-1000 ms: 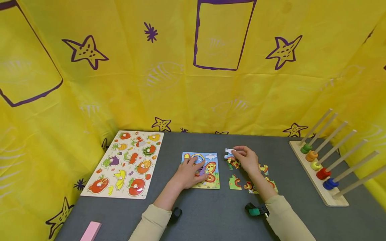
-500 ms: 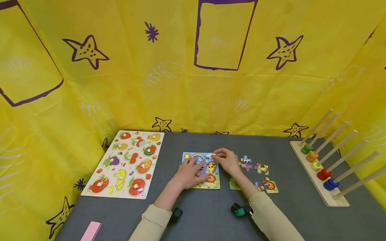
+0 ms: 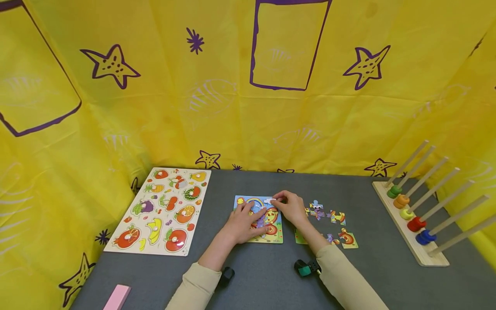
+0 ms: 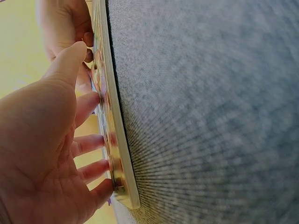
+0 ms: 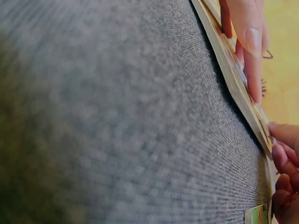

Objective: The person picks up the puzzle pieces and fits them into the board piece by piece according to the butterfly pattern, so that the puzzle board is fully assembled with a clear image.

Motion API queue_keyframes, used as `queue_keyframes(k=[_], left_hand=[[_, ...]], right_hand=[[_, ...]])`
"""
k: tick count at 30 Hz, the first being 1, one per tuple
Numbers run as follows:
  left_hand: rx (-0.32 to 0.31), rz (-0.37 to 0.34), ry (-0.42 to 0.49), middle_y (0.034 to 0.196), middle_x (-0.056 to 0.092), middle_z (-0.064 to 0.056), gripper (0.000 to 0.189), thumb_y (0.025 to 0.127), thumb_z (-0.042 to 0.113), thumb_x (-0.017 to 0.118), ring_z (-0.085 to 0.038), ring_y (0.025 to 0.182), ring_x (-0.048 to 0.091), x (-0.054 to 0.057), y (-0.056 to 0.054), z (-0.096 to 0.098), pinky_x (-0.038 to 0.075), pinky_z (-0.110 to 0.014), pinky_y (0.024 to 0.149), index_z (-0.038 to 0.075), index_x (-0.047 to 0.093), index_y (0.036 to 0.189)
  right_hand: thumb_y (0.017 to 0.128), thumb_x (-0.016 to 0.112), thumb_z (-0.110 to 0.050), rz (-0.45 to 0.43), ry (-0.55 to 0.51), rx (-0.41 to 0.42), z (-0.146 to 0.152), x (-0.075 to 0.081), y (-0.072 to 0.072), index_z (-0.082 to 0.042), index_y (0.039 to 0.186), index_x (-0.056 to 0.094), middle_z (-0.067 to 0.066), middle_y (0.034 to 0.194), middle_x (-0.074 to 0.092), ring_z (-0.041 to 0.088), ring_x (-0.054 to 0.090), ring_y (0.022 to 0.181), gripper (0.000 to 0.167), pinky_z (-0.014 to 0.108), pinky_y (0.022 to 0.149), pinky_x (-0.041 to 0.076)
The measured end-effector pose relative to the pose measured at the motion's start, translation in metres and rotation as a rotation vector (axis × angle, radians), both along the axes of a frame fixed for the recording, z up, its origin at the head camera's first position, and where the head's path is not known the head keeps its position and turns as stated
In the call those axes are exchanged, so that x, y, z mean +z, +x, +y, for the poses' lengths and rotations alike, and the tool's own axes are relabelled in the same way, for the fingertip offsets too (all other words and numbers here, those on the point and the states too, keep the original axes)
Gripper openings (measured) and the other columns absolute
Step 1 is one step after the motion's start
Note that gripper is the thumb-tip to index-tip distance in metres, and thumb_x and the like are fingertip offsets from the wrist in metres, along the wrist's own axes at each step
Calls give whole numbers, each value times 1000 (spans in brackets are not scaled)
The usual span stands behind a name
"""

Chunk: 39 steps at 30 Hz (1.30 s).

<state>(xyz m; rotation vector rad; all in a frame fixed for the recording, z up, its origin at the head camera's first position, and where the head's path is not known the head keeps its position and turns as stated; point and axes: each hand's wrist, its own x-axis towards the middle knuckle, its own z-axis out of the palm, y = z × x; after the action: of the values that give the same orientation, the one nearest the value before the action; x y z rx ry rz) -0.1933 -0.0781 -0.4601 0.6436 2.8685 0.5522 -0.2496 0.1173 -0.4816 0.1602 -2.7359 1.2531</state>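
Observation:
A square picture puzzle board (image 3: 276, 239) with a rainbow and a sun lies on the grey table. My left hand (image 3: 241, 223) rests on it, fingers spread; in the left wrist view the fingertips (image 4: 103, 189) touch the board's face. At the far right corner my right hand (image 3: 293, 209) pinches a small sky-and-cloud puzzle piece (image 3: 268, 201) between thumb and fingers, close over the board. The right fingers cover part of that piece. Loose puzzle pieces (image 3: 316, 210) are scattered right of the board, some hidden behind the right forearm.
To the left lies a wooden fruit peg board (image 3: 162, 217). A pink block (image 3: 117, 297) sits at the near left. On the right stands a wooden rack (image 3: 410, 224) with tall pegs and coloured rings. A yellow patterned cloth (image 3: 232, 129) hangs behind the table.
My right hand has carried the cloud puzzle piece left, from above the loose pieces to the board's far right corner. My left hand has stayed in place on the board.

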Motion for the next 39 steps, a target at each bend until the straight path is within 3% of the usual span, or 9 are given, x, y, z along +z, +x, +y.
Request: queue_keyframes(k=[25, 31, 39], left_hand=[[6, 1, -15, 151, 34, -16, 64, 92, 57, 57, -40, 137, 28, 1, 0, 1, 31, -58, 104, 25, 48, 146], [6, 15, -4, 150, 35, -16, 61, 93, 54, 57, -40, 136, 29, 1, 2, 1, 32, -58, 103, 24, 50, 145], [2, 54, -18, 147, 39, -16, 58, 94, 54, 55, -38, 132, 33, 0, -1, 2, 33, -58, 99, 24, 52, 143]], right_hand=[[85, 77, -18, 20, 27, 20, -2, -4, 0, -9, 87, 69, 0, 76, 59, 18, 53, 72, 12, 32, 69, 41], [85, 76, -16, 46, 64, 81, -2, -4, 0, -11, 86, 70, 1, 79, 57, 18, 52, 75, 8, 34, 70, 40], [81, 81, -17, 14, 97, 172, 4, 0, 1, -11, 90, 74, 3, 84, 57, 17, 50, 78, 13, 33, 71, 39]])
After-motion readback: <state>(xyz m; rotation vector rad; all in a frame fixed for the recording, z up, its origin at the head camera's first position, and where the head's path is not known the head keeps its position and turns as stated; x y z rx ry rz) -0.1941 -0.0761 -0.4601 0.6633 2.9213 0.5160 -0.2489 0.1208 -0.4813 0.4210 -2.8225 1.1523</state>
